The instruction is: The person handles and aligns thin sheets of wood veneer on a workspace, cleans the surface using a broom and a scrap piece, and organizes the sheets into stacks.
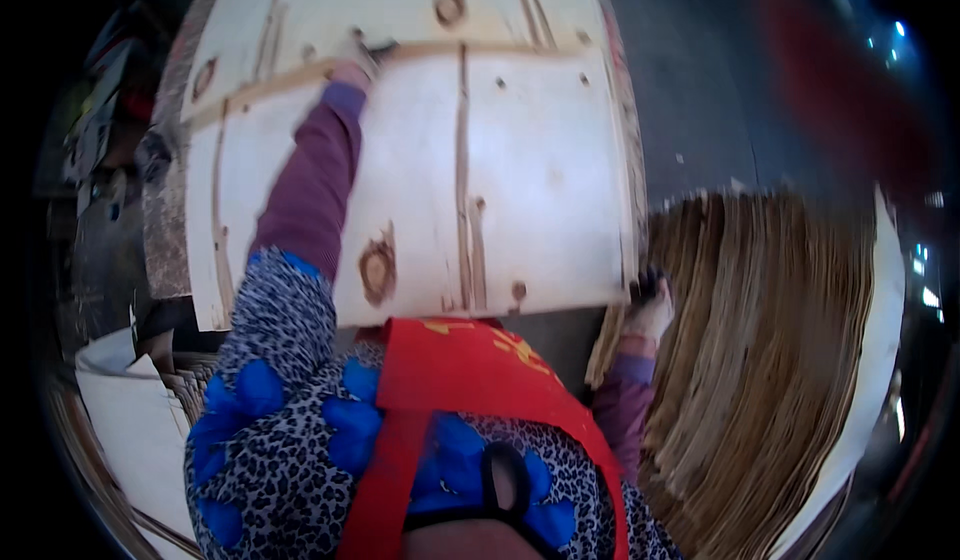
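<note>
Pale wood veneer sheets (560,180) with dark knots and long brown cracks lie on a stack in front of me. Reaching far forward, my left hand (362,58) is at the seam where the near sheet meets a farther veneer sheet (350,0). Motion smears its dark-tipped fingers, so their pose is unclear. My right hand (654,308) is low beside the near right corner of the stack, its dark-covered fingers curled in at the edge. What they hold is hidden. A narrow brown strip of veneer (604,346) hangs just left of that hand.
To my right stands a large pile of brown veneer (750,330), its layers packed tightly, with a pale sheet (850,410) along its outer side. More pale sheets (135,400) lean at the lower left. A dark grey surface (690,90) stretches beyond the right pile.
</note>
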The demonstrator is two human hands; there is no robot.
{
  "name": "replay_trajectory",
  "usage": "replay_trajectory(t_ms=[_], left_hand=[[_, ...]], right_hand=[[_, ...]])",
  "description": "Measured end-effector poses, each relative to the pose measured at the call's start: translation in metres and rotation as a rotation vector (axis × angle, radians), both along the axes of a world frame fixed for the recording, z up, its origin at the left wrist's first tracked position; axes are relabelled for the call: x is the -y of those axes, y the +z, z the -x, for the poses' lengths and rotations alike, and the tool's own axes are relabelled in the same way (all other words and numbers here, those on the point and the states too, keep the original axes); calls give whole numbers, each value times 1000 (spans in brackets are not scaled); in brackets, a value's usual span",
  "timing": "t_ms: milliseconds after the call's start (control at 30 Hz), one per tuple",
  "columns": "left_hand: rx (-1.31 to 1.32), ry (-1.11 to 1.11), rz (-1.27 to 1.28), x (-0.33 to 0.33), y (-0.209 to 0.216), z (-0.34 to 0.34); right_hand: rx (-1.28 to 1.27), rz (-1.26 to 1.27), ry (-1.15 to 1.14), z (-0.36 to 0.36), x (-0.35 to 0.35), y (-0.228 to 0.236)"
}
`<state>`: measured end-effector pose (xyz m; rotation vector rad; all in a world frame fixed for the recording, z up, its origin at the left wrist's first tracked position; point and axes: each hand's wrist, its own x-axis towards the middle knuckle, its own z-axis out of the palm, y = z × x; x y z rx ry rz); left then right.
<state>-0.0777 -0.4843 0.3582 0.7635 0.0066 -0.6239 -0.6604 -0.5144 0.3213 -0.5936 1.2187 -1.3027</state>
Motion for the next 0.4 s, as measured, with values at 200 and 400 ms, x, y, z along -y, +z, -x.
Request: replay_trajectory(t_ms=[200,400], left_hand=[[468,-337,57,-10,40,91],[294,-318,-487,-93,10,236]], right_hand=[[-313,91,145,43,-38,-32],[-1412,399,526,40,-46,-53]])
